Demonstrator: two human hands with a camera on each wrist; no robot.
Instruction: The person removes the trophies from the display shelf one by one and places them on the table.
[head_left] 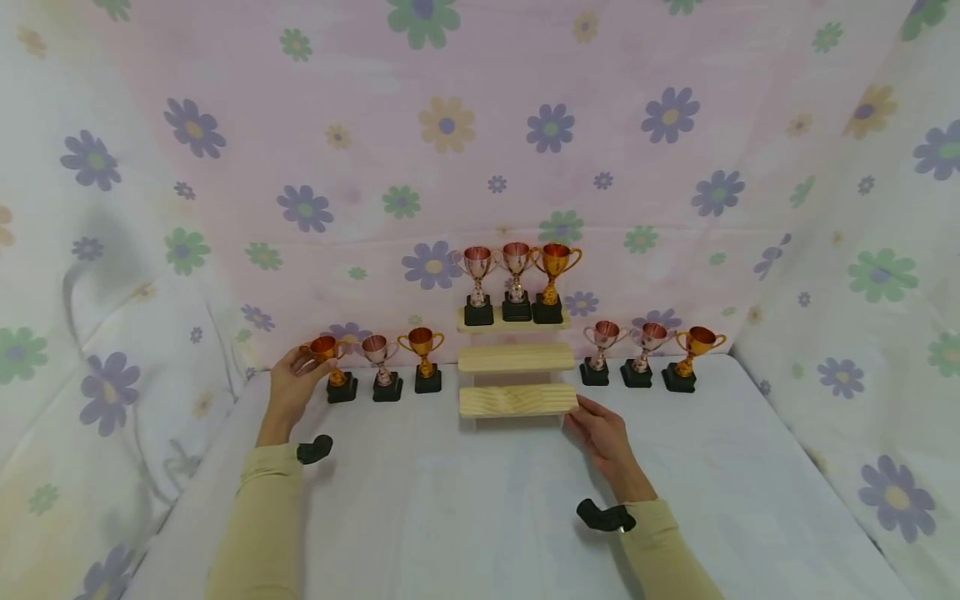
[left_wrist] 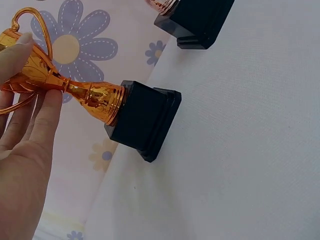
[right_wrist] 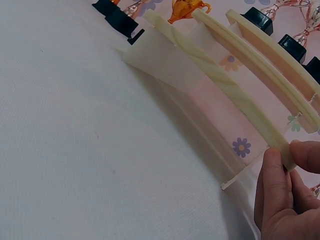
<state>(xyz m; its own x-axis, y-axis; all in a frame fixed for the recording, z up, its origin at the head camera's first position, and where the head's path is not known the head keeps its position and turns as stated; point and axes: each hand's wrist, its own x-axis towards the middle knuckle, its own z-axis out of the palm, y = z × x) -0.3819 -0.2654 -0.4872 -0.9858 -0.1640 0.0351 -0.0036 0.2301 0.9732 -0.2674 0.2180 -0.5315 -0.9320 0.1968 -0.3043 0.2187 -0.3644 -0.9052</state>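
My left hand (head_left: 292,387) grips the cup of a gold trophy (left_wrist: 97,100) at the left end of the left row, thumb on one side and fingers on the other. The trophy's black base is down by the white tabletop. With thumb and fingers, my right hand (head_left: 602,433) pinches the right end of the lowest wooden step on a three-step display stand (head_left: 517,401). On the stand's top step are two rose-coloured trophies (head_left: 477,267) and a gold trophy (head_left: 556,265). Both lower steps are bare.
Right of the held trophy stand a rose trophy (head_left: 378,354) and a gold trophy (head_left: 423,346). Beyond the stand's right side are two rose trophies (head_left: 600,342) and another gold one (head_left: 697,346). A flowered cloth (head_left: 450,183) hangs behind and at both sides.
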